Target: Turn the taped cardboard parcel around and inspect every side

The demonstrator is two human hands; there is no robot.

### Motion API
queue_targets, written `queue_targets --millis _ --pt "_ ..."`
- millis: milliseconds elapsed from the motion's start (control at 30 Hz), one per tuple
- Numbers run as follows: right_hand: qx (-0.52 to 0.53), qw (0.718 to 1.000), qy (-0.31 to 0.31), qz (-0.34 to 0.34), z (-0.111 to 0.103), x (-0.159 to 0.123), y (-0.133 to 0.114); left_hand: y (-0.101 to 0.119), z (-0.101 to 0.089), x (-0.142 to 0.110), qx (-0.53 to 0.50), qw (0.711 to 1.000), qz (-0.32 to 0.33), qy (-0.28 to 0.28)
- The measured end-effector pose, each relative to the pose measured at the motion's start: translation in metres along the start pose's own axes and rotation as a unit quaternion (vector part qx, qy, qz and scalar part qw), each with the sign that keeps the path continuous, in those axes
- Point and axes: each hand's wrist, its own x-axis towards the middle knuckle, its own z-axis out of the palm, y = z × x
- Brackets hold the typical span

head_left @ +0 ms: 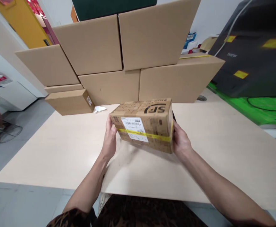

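Note:
Between my two hands a brown cardboard parcel box point(144, 126) is held tilted above the table, with a shadow beneath it. A white shipping label and a yellow strap cross its near side, and large dark "SF" lettering marks the top. My left hand point(110, 137) grips the box's left end, thumb on the near edge. Closed against the right end is my right hand point(181, 138); its fingertips are partly hidden behind the box.
Large cardboard boxes point(100, 47) are stacked along the back of the pale table point(57, 151). A smaller carton point(69, 102) lies at the back left beside a crumpled white scrap point(100, 109). A dark covered machine point(254, 60) stands on a green surface point(258, 108) at right.

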Motion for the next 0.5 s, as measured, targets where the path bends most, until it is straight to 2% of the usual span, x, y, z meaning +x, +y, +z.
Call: queue_targets --millis 33,100,200,333,400,500 --pt "0.012 1.0 -0.006 0.012 0.0 0.001 -0.003 -0.001 -0.001 -0.001 0.017 1.0 0.004 -0.019" --pt "0.031 0.999 -0.025 -0.016 0.002 -0.002 -0.009 -0.003 -0.004 -0.002 0.029 0.999 0.005 -0.029" --pt "0.031 0.992 -0.062 -0.107 0.006 -0.017 -0.014 -0.002 -0.006 -0.003 0.006 1.0 -0.012 -0.001" --pt "-0.035 0.973 -0.091 -0.208 0.006 -0.031 -0.017 0.006 -0.003 -0.001 -0.068 0.995 -0.048 0.046" --pt "-0.063 0.969 -0.08 -0.224 0.002 -0.027 -0.016 0.009 -0.002 0.0 -0.1 0.991 -0.059 0.064" --pt "-0.054 0.979 -0.025 -0.193 -0.009 -0.008 -0.014 0.01 -0.003 0.001 -0.101 0.989 -0.073 0.074"
